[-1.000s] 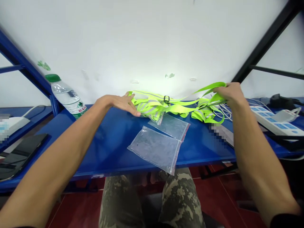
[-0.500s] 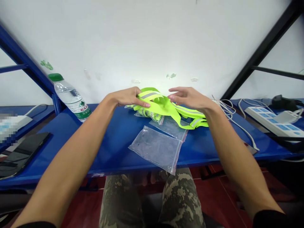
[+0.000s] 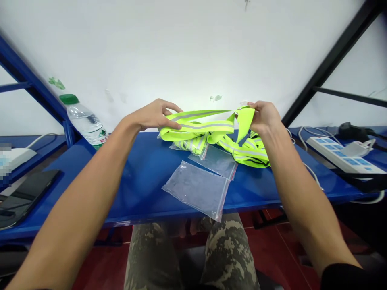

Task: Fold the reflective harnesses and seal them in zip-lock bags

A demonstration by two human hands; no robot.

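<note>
A neon-yellow reflective strap (image 3: 205, 128) with a silver stripe stretches in loops between my two hands, just above the blue table. My left hand (image 3: 157, 115) grips its left end, thumb in front. At the other end my right hand (image 3: 266, 117) pinches the strap, where a folded part hangs down. Below lie more yellow straps (image 3: 252, 155), heaped to the right, and a bundle in clear plastic (image 3: 193, 145) near the middle. Two clear zip bags lie flat in front: the nearer bag (image 3: 196, 189) overhangs the table edge, and the farther bag (image 3: 216, 161) is partly under it.
A water bottle (image 3: 86, 123) with a green cap stands at the left, partly behind my left arm. A black phone (image 3: 28, 197) lies at the left edge. On the right are a white power strip (image 3: 341, 155) and cables. A white wall (image 3: 193, 52) rises behind the blue table (image 3: 136, 181).
My right hand has closed on the strap and moved right, drawing the loops out lengthwise. My left hand has shifted slightly left and up, still holding its end.
</note>
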